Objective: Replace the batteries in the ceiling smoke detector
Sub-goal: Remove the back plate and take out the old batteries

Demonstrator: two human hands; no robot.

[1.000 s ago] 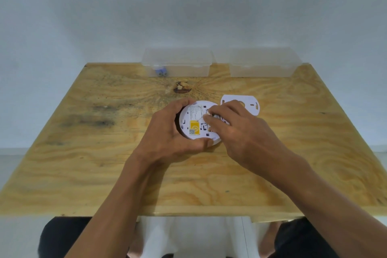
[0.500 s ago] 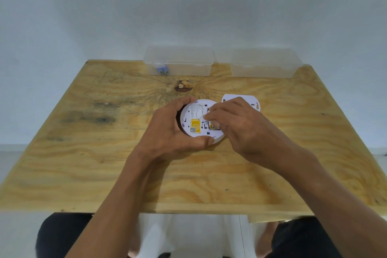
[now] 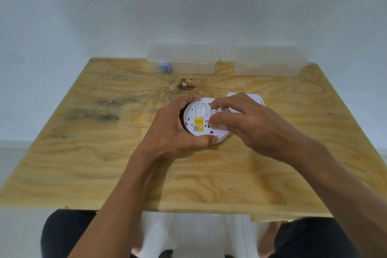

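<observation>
A round white smoke detector (image 3: 199, 120) lies back-side up on the wooden table (image 3: 104, 153), with a yellow label on its back. My left hand (image 3: 176, 132) grips its left rim and front edge. My right hand (image 3: 247, 123) pinches a small battery (image 3: 216, 110) between thumb and fingers just above the detector's open compartment. A second battery end (image 3: 215, 126) shows in the compartment under my thumb. The white mounting plate (image 3: 256, 98) lies behind my right hand, mostly hidden.
Two clear plastic boxes stand at the table's far edge: the left box (image 3: 184, 58) holds blue-ended batteries (image 3: 166, 69), the right box (image 3: 270, 60) looks empty. A dark knot (image 3: 186, 85) marks the wood behind the detector.
My right hand's fingers have lifted slightly and now hold a battery raised out of the detector's compartment. My left hand keeps its grip on the detector.
</observation>
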